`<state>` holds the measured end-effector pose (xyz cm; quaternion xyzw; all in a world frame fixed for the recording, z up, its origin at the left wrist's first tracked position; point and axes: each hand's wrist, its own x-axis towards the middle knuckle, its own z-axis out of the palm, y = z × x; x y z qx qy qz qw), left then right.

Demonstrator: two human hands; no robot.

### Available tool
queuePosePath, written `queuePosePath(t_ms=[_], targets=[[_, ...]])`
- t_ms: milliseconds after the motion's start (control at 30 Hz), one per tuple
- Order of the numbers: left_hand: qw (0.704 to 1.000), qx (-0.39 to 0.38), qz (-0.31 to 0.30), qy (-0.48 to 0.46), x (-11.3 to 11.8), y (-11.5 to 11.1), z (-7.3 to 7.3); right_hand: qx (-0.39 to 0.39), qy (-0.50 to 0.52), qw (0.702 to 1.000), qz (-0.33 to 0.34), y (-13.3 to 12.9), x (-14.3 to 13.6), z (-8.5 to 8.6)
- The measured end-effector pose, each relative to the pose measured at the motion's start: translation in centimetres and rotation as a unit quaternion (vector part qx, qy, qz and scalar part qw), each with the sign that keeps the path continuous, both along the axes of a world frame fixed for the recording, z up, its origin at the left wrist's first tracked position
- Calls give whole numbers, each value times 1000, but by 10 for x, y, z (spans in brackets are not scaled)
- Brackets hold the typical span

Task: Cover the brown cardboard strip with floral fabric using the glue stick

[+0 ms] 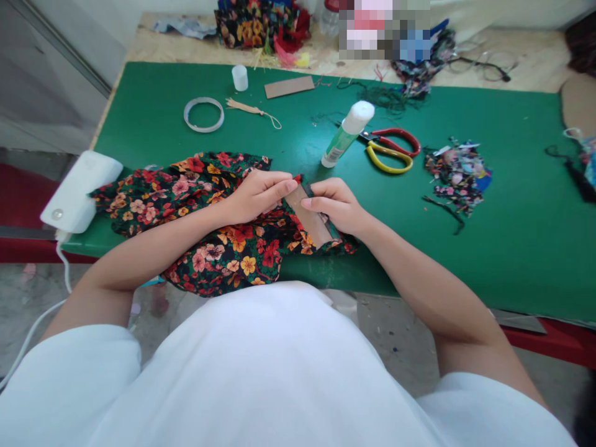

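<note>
A brown cardboard strip (313,222) lies on dark floral fabric (223,245) near the front edge of the green table. My left hand (261,194) is closed at the strip's upper left, its thumb on the cardboard and the fabric bunched under its fingers. On the strip's right side, my right hand (336,203) pinches the cardboard together with the fabric edge, thumb on top. The rest of the fabric spreads loosely to the left, under my left forearm. An uncapped glue stick (343,138) stands upright just beyond my right hand.
Red-and-yellow-handled scissors (393,149) lie behind the glue stick. Fabric scraps (459,174) are heaped at the right. A tape ring (203,115), a white cap (239,77), a tassel (251,108) and another cardboard strip (289,87) lie farther back. A white corded device (81,191) sits at the left edge.
</note>
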<state>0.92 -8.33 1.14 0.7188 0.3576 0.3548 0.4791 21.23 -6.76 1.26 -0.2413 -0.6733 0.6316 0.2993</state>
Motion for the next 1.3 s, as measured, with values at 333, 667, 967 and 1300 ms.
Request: queuePosePath(t_ms=[333, 667, 967, 1300], targets=[[997, -65, 13, -33, -2, 1, -1, -5, -31, 995, -94, -1, -1, 4], [995, -81, 4, -62, 0, 1, -1, -15, -29, 996, -86, -2, 1, 3], [988, -136, -13, -78, 0, 2, 0, -25, -26, 996, -80, -2, -1, 6], [989, -139, -41, -41, 2, -2, 3, -27, -9, 997, -78, -1, -1, 1]])
